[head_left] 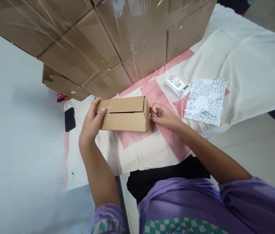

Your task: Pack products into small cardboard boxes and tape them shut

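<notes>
A small closed cardboard box [125, 121] lies lengthwise before me, a narrow dark gap running between its top flaps. Around its left end my left hand [91, 122] is closed, the thumb on top and the other fingers at the far side. At the opposite end, my right hand [163, 116] has curled, pinching fingers against or close to the box's end face. A tiny white bit shows by those fingertips, too small to name. Beyond the right hand stands a white tape dispenser [177, 86], and to its right lie white sheets [206, 101] with drawn small rectangles.
Large stacked cartons [142, 42] under clear plastic wrap rise along the back. An open carton [64, 85] sits at the far left, near a black phone [69, 119]. Pink-and-white cloth [149, 151] covers the surface, beside a pale wall [18, 130].
</notes>
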### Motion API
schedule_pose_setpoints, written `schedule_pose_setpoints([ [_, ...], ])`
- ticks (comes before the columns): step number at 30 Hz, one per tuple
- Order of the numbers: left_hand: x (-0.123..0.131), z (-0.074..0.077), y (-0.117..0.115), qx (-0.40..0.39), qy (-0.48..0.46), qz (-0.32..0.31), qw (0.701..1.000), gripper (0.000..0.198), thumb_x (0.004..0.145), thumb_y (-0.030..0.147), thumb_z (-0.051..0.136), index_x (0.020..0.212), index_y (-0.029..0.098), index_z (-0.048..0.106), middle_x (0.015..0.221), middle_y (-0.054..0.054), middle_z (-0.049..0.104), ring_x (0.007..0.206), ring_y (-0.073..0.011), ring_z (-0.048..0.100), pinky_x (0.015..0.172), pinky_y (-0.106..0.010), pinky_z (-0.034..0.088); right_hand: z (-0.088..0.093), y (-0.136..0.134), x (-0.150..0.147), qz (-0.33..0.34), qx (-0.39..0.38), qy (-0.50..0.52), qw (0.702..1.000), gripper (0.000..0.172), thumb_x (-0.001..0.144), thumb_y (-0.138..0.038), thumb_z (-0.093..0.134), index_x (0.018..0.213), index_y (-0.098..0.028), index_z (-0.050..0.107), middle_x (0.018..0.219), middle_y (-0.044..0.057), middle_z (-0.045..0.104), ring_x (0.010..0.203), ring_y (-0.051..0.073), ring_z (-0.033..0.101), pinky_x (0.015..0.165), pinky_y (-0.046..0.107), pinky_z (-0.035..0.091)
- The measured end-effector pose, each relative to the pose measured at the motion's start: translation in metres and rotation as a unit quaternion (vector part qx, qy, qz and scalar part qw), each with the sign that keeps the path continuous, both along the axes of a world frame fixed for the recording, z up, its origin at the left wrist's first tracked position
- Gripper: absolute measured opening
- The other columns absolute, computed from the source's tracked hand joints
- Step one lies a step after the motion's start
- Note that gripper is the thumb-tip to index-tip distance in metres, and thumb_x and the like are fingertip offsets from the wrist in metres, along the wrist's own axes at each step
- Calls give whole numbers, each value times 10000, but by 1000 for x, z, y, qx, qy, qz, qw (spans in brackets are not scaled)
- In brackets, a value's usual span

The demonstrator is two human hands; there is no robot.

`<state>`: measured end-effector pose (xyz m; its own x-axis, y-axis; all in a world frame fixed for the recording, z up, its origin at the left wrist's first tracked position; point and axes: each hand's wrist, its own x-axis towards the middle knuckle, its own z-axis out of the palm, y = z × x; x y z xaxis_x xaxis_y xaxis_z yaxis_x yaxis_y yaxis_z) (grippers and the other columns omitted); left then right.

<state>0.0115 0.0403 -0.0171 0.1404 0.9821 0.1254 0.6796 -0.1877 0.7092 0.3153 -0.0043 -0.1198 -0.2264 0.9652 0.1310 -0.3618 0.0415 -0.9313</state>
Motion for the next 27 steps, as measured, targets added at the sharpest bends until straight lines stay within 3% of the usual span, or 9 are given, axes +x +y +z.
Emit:
schedule_pose_setpoints([
  [8,1,0,-3,7,-1,6,1000,519,984,558,575,1461,354,550,1565,-15,537,1494,-295,450,1287,-479,326,7,-7,5,13,-10,-29,999,314,777,-287,810,902,-236,526,756,-56,485,655,106,428,619,238,346],
  [20,2,1,-7,16,-14,4,1000,517,1034,545,533,1477,279,539,1568,-21,535,1481,-266,442,1297,-460,287,6,-8,3,-17,22,-57,998,238,843,-354,782,862,-234,577,809,-16,524,693,133,460,642,273,358],
  [27,4,3,-8,12,-14,9,1000,481,1023,569,521,1447,346,560,1561,16,539,1497,-277,437,1303,-461,291,7,-9,4,-28,19,-75,997,221,852,-372,769,844,-226,602,791,-12,552,701,140,480,654,277,377],
])
